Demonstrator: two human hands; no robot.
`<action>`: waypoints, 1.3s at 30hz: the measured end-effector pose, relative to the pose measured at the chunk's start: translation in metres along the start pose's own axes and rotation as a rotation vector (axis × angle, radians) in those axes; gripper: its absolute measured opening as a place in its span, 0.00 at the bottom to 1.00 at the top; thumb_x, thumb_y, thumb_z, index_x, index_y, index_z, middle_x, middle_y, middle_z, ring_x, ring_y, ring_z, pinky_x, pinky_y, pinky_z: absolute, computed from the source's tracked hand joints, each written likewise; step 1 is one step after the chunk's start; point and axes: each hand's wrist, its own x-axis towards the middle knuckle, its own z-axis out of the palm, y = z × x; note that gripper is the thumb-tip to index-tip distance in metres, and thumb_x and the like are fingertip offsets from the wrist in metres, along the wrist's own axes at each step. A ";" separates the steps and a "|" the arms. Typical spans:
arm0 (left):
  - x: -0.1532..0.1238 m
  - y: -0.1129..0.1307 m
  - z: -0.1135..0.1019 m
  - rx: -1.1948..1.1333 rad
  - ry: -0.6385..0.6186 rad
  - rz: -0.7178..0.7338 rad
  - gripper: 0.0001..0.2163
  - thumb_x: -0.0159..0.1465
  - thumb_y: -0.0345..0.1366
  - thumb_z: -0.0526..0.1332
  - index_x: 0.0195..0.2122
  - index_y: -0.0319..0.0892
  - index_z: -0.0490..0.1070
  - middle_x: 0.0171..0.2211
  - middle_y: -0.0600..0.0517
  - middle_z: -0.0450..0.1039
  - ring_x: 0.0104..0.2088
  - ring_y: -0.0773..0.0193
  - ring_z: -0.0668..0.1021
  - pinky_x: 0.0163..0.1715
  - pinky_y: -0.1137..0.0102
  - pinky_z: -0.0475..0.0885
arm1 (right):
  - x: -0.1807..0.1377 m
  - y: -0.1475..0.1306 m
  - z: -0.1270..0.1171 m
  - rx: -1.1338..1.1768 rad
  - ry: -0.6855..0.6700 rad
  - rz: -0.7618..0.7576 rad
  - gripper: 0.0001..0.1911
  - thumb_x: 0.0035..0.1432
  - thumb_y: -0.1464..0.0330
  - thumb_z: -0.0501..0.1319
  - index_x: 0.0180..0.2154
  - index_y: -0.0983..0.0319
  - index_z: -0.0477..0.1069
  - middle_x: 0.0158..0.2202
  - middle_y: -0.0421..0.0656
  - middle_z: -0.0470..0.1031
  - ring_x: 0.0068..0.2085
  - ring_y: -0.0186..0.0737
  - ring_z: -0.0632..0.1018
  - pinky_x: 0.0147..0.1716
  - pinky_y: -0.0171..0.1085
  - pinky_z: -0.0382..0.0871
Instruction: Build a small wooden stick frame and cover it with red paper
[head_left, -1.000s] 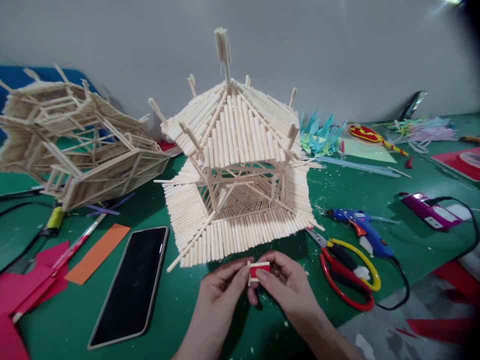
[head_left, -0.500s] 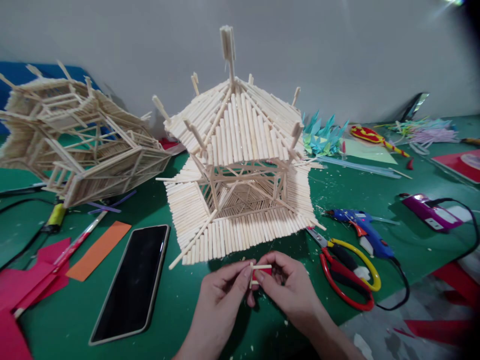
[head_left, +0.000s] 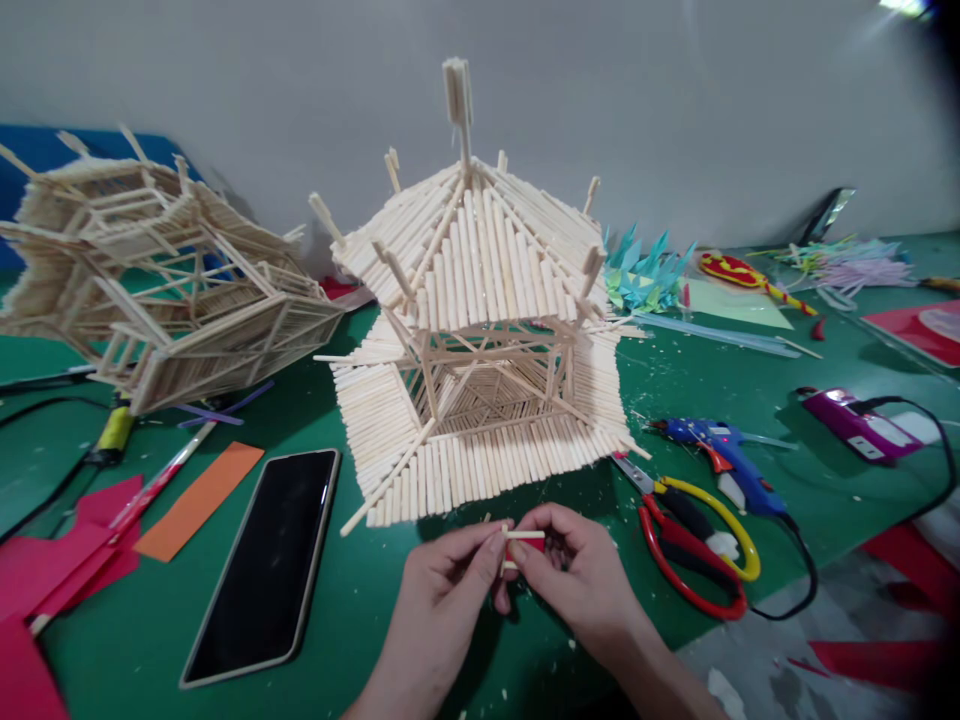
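Between my fingertips is a small red piece with wooden sticks along its edges. My left hand pinches its left end, where a short upright stick shows. From the other side, the thumb and fingers of my right hand grip the red part; some of it is hidden behind them. Just beyond both hands stands a stick-built pavilion model, with a pointed roof and a wide lower skirt of sticks.
A second stick model lies at the left. A phone, orange paper strip and red paper lie left of my hands. At the right are scissors, a blue glue gun and a purple device.
Both hands hold nearly the same pose around the small red piece. The view has shifted very slightly; nothing has been let go or taken up.
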 end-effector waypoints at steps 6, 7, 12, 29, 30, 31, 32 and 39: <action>0.001 0.001 -0.002 -0.026 -0.040 -0.062 0.09 0.54 0.34 0.59 0.33 0.38 0.75 0.12 0.57 0.65 0.18 0.69 0.67 0.23 0.74 0.64 | -0.001 0.003 -0.002 0.059 -0.054 -0.003 0.06 0.49 0.66 0.58 0.26 0.63 0.64 0.21 0.39 0.70 0.22 0.32 0.72 0.21 0.30 0.62; 0.002 0.001 -0.002 -0.036 -0.049 -0.076 0.09 0.54 0.34 0.59 0.33 0.38 0.75 0.13 0.57 0.65 0.18 0.70 0.67 0.23 0.74 0.63 | -0.001 0.002 -0.003 0.057 -0.057 -0.005 0.07 0.50 0.66 0.58 0.26 0.63 0.64 0.20 0.38 0.70 0.23 0.32 0.72 0.22 0.30 0.63; 0.005 -0.002 -0.004 -0.159 -0.059 -0.136 0.08 0.54 0.35 0.58 0.29 0.37 0.74 0.18 0.55 0.69 0.17 0.71 0.66 0.21 0.75 0.61 | -0.004 -0.003 -0.012 -0.094 -0.033 -0.052 0.12 0.54 0.64 0.53 0.23 0.64 0.67 0.19 0.37 0.65 0.23 0.32 0.68 0.23 0.30 0.60; 0.005 0.000 -0.003 0.552 0.043 0.305 0.06 0.54 0.30 0.56 0.25 0.39 0.72 0.23 0.51 0.72 0.25 0.63 0.73 0.26 0.71 0.66 | -0.007 -0.003 -0.010 -0.444 0.118 -0.180 0.10 0.52 0.68 0.53 0.24 0.64 0.69 0.17 0.37 0.62 0.19 0.31 0.62 0.18 0.29 0.54; 0.005 -0.001 -0.003 0.577 0.037 0.321 0.06 0.55 0.30 0.56 0.25 0.40 0.72 0.23 0.51 0.72 0.25 0.63 0.73 0.26 0.71 0.66 | -0.007 -0.003 -0.010 -0.459 0.126 -0.195 0.10 0.51 0.68 0.53 0.24 0.63 0.69 0.17 0.37 0.63 0.19 0.31 0.62 0.18 0.30 0.55; 0.005 -0.001 -0.003 0.600 0.030 0.335 0.06 0.55 0.30 0.55 0.25 0.39 0.72 0.23 0.50 0.72 0.25 0.63 0.73 0.26 0.71 0.66 | -0.007 -0.002 -0.010 -0.469 0.131 -0.207 0.09 0.51 0.68 0.53 0.24 0.63 0.69 0.17 0.37 0.63 0.19 0.31 0.63 0.18 0.30 0.55; 0.005 -0.001 -0.003 0.622 0.023 0.349 0.07 0.55 0.30 0.55 0.25 0.39 0.71 0.23 0.50 0.72 0.25 0.63 0.73 0.26 0.71 0.66 | -0.007 -0.002 -0.010 -0.475 0.134 -0.214 0.09 0.51 0.68 0.53 0.24 0.63 0.69 0.17 0.38 0.64 0.19 0.31 0.63 0.18 0.30 0.55; 0.003 -0.002 -0.004 0.719 -0.018 0.431 0.08 0.56 0.29 0.53 0.26 0.39 0.71 0.23 0.49 0.72 0.25 0.62 0.73 0.27 0.70 0.66 | -0.007 -0.002 -0.011 -0.454 0.122 -0.187 0.09 0.50 0.68 0.53 0.22 0.63 0.69 0.16 0.37 0.63 0.18 0.31 0.63 0.16 0.29 0.55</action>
